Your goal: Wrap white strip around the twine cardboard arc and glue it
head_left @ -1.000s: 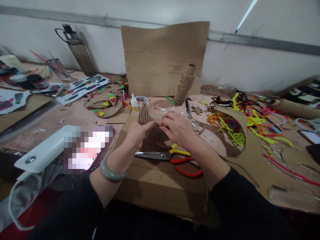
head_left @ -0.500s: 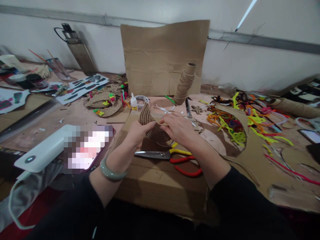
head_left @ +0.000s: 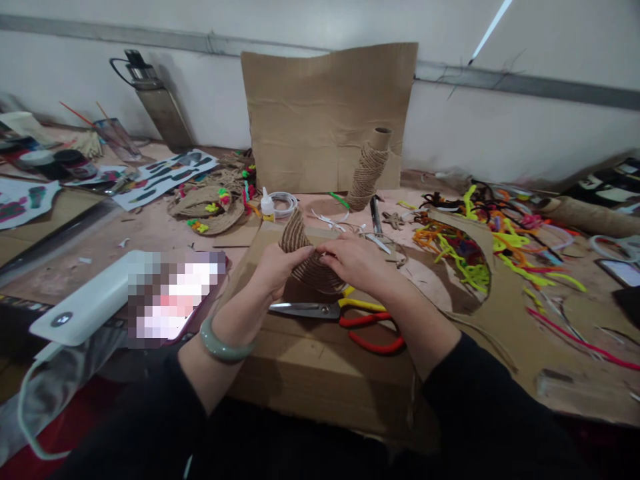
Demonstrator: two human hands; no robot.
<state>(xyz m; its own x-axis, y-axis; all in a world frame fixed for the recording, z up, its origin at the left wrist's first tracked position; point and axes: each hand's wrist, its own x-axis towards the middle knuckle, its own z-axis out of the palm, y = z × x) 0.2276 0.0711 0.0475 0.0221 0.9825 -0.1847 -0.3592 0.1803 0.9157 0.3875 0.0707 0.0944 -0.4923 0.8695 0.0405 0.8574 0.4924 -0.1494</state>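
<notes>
My left hand (head_left: 280, 267) grips a curved piece covered in rows of brown jute twine (head_left: 320, 270), its thumb lying across the top. At the upper inner edge of this piece, the fingertips of my right hand (head_left: 357, 263) are pinched together; whether they hold a loose strand of twine is hidden. Just beneath lie scissors (head_left: 327, 311) with red and yellow handles, on a cardboard box (head_left: 310, 350). Behind my hands, a tube wound with jute twine (head_left: 370, 170) leans against an upright cardboard sheet (head_left: 310, 113).
A glue bottle (head_left: 267, 205) stands beside a white coil (head_left: 285, 205). On the left are a phone (head_left: 185, 293), a white device (head_left: 90, 300) and a water bottle (head_left: 163, 110). Colourful pipe cleaners (head_left: 465, 257) lie in a heap on the right, near cut cardboard (head_left: 505, 287).
The twine-covered piece has tilted slightly, and more of its lower side shows. My right hand has shifted a little downward, its fingers still at the edge.
</notes>
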